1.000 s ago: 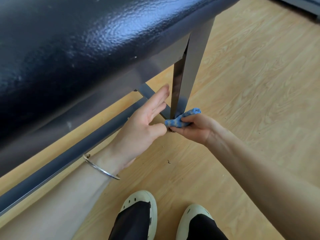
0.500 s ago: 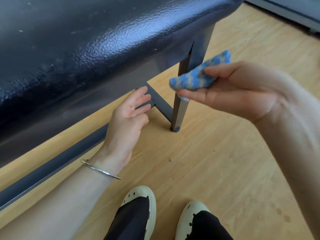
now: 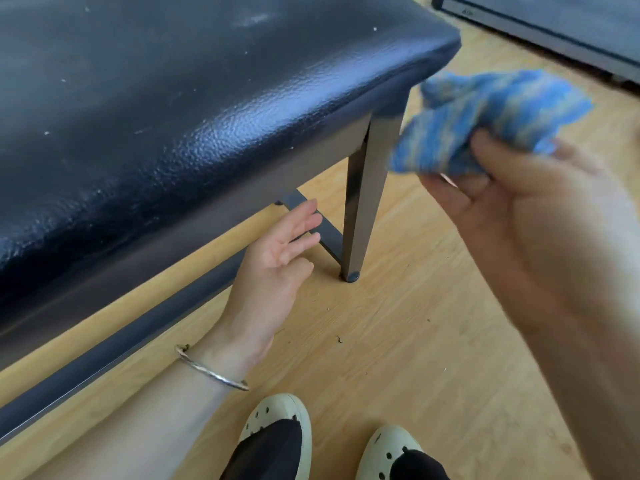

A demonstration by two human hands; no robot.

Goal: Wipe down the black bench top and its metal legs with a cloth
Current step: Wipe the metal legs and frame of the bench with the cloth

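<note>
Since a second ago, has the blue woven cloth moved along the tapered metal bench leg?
Yes. The right hand has raised the blue woven cloth from the foot of the tapered metal leg to beside its top.

The person is wearing a thin silver metal bangle (image 3: 211, 370) around the wrist of the left hand (image 3: 277, 268). The left foot is wearing a cream-coloured, round-toed clog shoe (image 3: 287, 407) dotted with small dark vent holes, and the right foot is wearing its matching clog (image 3: 388, 441). Black fabric (image 3: 266, 455) is covering both insteps.
</note>
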